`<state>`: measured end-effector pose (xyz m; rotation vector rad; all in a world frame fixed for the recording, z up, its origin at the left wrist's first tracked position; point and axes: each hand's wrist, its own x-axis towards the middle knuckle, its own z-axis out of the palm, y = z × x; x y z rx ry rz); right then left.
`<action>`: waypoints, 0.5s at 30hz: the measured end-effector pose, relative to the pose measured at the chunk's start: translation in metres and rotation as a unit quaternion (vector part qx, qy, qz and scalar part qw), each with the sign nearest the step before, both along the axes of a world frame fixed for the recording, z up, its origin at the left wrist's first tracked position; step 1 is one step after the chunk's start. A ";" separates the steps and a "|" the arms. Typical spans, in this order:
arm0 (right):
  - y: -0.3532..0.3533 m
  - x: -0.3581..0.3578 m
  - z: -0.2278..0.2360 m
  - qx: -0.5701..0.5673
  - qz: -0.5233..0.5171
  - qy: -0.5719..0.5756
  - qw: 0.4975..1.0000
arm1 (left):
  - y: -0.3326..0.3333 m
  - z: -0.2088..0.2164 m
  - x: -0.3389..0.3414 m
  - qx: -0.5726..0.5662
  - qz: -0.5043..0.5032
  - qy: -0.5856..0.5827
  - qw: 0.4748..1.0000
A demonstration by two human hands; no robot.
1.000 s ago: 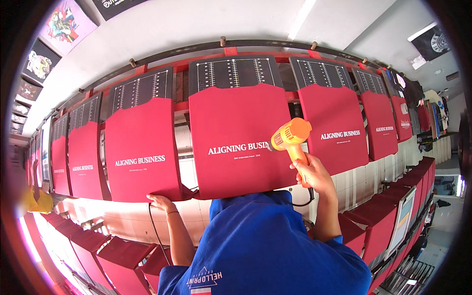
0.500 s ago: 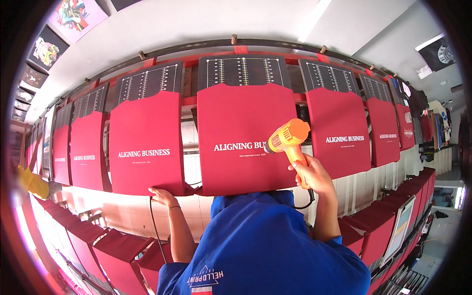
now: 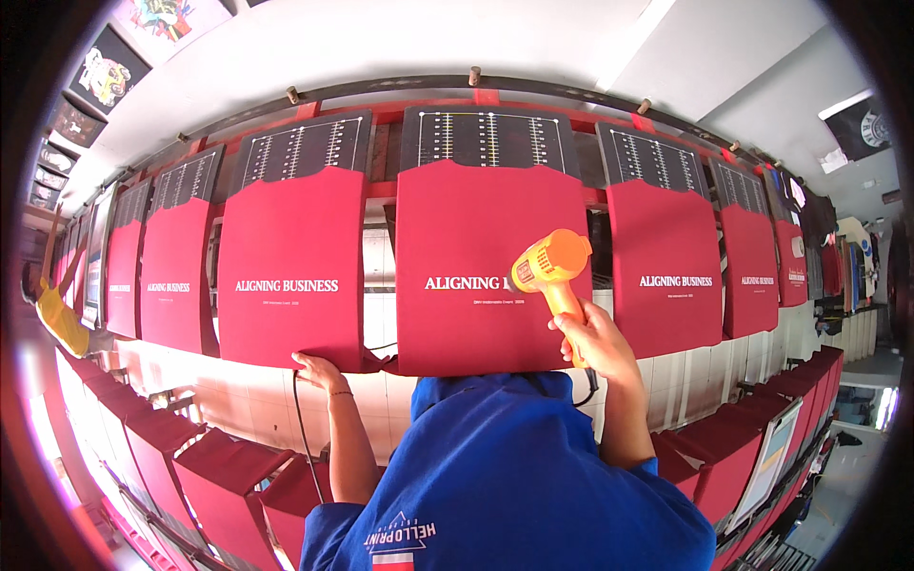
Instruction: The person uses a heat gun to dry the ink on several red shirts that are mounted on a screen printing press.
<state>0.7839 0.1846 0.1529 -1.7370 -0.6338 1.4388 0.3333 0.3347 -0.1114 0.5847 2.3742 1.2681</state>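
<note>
My right hand (image 3: 598, 341) is closed round the handle of an orange heat gun (image 3: 557, 262). Its nozzle points left, just above the white print on the middle red T-shirt (image 3: 466, 219), and covers part of that print. That shirt lies flat over a black printing board (image 3: 491, 138) marked with white scale lines. At the lower edge of the red T-shirt (image 3: 290, 228) to its left is my left hand (image 3: 320, 371), fingers pinched on a thin black cord (image 3: 303, 423) that hangs downward. Another cord hangs from the heat gun's handle.
More boards with printed red shirts (image 3: 664, 247) continue on both sides along a red and black rail (image 3: 381, 88). Behind me runs a second row of red-covered boards (image 3: 228, 471), with a framed screen (image 3: 764, 466) on it. At far left, a person in yellow (image 3: 62, 319) reaches upward.
The heat gun and my right hand have shifted slightly left over the middle shirt's print. My left hand stays by the left shirt's lower edge. The person in yellow now shows raised arms.
</note>
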 end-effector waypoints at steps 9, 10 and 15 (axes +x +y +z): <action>0.011 -0.011 -0.003 -0.027 0.030 -0.016 0.999 | 0.000 0.014 0.011 0.010 0.026 -0.029 0.999; 0.011 -0.009 -0.002 -0.005 0.032 0.002 0.999 | 0.000 0.013 0.011 0.020 0.030 -0.030 0.999; 0.017 -0.012 -0.009 -0.006 0.052 -0.007 0.999 | 0.002 0.022 0.015 -0.008 0.029 -0.078 0.997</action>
